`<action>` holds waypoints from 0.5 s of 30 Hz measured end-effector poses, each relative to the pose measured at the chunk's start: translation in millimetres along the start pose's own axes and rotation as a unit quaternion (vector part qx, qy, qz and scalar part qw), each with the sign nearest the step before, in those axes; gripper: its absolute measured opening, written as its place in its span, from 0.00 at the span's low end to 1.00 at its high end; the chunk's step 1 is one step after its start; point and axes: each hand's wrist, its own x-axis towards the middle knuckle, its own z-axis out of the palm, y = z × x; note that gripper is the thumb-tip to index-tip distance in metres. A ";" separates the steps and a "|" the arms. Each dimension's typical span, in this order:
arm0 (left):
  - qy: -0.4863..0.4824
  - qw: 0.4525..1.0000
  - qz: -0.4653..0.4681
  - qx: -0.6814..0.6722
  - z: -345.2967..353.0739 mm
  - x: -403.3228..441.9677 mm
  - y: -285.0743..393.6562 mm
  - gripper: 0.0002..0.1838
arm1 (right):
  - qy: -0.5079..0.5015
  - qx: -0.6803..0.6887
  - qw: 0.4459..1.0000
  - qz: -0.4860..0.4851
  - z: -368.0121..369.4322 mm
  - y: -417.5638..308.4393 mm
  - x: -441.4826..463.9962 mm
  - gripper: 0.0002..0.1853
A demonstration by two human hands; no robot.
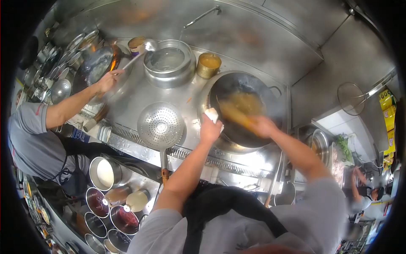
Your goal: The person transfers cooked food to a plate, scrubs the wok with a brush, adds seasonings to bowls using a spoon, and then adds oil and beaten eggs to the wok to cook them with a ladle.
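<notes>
A large dark wok point(237, 132) stands on the steel stove, with yellowish liquid point(247, 103) in it. At its left rim, my left hand point(210, 129) is closed round a white cloth point(212, 114). My right hand point(263, 126) is over the right part of the wok, closed on a yellowish-brown brush or whisk point(235, 115), which is blurred by motion and reaches into the wok. To the left, a perforated steel strainer point(160, 125) lies over the stove, its handle pointing towards me.
At the left a co-worker point(40, 142) holds a ladle point(149, 45) near a second wok point(96, 67) with flames. Behind are a water pot point(168, 59) and a gold can point(209, 64). Metal containers point(102, 173) stand at the lower left. Another person point(361, 199) is far right.
</notes>
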 end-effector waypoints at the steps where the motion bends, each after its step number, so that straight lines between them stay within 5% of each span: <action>1: 0.004 1.000 0.005 0.003 1.3 1.0 0.2 0.36 | -0.012 0.164 0.976 0.143 -3.2 -21.3 48.8 0.24; 3: 0.011 1.000 0.019 0.011 2.9 6.7 0.7 0.36 | 0.207 0.345 0.905 0.139 10.9 -36.4 101.2 0.24; 5: 0.005 1.000 0.019 0.013 2.0 3.4 2.4 0.35 | 0.285 0.231 0.923 0.118 54.2 -39.5 127.7 0.25; 6: 0.001 1.000 0.023 0.016 -2.3 4.8 3.5 0.35 | 0.155 0.396 0.895 0.138 47.7 -53.0 98.7 0.26; 10: -0.036 0.999 -0.006 0.009 -9.1 6.9 8.2 0.37 | -0.018 0.143 0.989 -0.030 33.7 14.0 -32.9 0.26; 12: -0.037 0.999 0.009 0.018 -13.1 13.4 18.1 0.37 | -0.097 0.043 0.994 0.000 3.7 67.8 -39.1 0.26; 13: -0.044 0.999 0.015 0.025 -11.4 10.3 18.6 0.37 | -0.121 -0.072 0.989 0.046 -44.5 21.6 -31.6 0.27; 15: -0.048 0.999 0.008 0.014 -10.7 10.7 15.5 0.37 | -0.011 -0.098 0.982 0.159 -7.5 67.9 58.7 0.26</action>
